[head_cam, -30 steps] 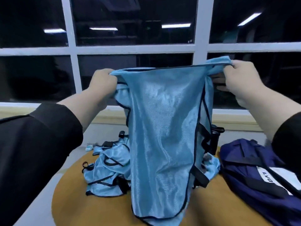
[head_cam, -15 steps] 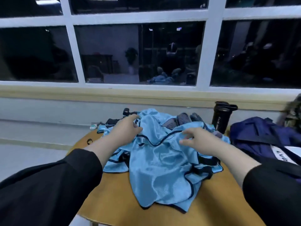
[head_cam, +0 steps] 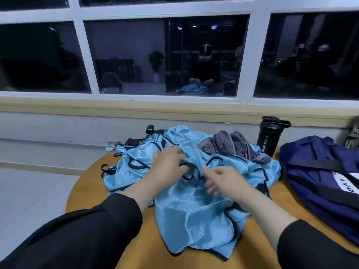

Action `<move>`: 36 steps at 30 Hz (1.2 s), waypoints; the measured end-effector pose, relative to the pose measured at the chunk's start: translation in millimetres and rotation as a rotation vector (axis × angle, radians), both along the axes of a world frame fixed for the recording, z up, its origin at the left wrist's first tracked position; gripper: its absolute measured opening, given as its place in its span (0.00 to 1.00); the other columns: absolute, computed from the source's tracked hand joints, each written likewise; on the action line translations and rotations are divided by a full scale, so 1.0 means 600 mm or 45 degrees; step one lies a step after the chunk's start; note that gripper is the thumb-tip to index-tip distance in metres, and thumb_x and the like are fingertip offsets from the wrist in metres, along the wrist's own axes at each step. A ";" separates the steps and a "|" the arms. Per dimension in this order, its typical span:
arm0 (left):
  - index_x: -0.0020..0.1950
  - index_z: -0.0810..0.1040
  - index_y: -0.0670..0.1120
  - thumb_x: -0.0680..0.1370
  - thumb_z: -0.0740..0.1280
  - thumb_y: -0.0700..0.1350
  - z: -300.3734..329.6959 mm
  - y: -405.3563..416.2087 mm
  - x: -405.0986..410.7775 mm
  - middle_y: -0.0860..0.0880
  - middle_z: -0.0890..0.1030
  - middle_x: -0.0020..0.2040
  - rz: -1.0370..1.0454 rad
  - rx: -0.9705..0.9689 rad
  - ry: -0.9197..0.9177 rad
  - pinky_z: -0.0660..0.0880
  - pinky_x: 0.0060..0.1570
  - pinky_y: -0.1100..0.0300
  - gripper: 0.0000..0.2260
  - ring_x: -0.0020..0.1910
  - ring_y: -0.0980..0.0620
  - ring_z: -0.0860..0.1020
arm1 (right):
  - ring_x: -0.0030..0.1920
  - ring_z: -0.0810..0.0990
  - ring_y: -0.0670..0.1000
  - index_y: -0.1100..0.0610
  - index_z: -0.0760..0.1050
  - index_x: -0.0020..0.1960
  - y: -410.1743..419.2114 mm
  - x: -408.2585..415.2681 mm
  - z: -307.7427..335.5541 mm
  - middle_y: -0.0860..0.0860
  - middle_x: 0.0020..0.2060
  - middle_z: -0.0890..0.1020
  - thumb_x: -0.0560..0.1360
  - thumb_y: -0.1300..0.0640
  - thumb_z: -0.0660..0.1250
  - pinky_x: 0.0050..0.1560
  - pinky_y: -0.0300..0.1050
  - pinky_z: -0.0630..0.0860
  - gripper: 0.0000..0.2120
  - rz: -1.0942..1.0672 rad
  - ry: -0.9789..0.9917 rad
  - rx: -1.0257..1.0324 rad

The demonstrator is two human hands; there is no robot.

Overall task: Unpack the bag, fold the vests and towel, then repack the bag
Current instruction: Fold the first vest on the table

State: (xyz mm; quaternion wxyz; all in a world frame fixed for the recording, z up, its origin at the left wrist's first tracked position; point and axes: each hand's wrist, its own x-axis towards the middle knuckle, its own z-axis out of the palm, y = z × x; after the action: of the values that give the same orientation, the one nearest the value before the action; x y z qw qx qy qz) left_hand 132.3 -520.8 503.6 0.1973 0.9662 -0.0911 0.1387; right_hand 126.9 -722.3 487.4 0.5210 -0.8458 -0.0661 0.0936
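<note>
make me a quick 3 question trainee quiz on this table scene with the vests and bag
1. True or false: the grey striped towel lies on top of the pile of shiny light blue mesh vests.
2. Which stands between the towel and the navy blue fabric sports bag? A) a red mug B) the black plastic sport bottle C) a white box
3. Fill in: the left hand grips the black-trimmed edge of a ____.

Key: 1 true. 2 B. 3 vest. The right hand hovers with loose fingers just over the pile on the round wooden table.
</note>
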 end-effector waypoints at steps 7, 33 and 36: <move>0.29 0.77 0.50 0.78 0.67 0.55 0.119 -0.069 -0.075 0.55 0.75 0.29 -0.550 -0.529 0.641 0.69 0.35 0.60 0.19 0.29 0.57 0.72 | 0.50 0.83 0.63 0.60 0.79 0.62 0.017 0.016 0.065 0.66 0.55 0.84 0.81 0.63 0.66 0.47 0.60 0.83 0.11 -0.165 0.268 0.999; 0.51 0.81 0.51 0.76 0.61 0.35 0.251 -0.011 0.023 0.44 0.82 0.46 0.275 -0.334 -0.296 0.72 0.42 0.54 0.14 0.45 0.42 0.77 | 0.45 0.77 0.56 0.53 0.77 0.48 -0.183 0.043 0.364 0.53 0.47 0.81 0.76 0.64 0.65 0.43 0.46 0.70 0.08 -0.510 -1.065 -0.611; 0.50 0.82 0.50 0.74 0.59 0.35 0.280 0.006 0.007 0.45 0.82 0.46 0.341 -0.328 -0.377 0.73 0.46 0.53 0.16 0.49 0.41 0.76 | 0.45 0.75 0.54 0.54 0.80 0.52 -0.179 0.038 0.374 0.51 0.46 0.79 0.77 0.63 0.63 0.45 0.44 0.69 0.08 -0.689 -1.131 -0.447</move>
State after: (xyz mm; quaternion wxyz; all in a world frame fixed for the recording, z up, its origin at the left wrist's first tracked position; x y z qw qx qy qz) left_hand 136.2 -517.5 671.8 0.2833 0.9056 0.0285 0.3142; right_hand 149.4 -829.5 711.9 0.2996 -0.8650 -0.0433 -0.4002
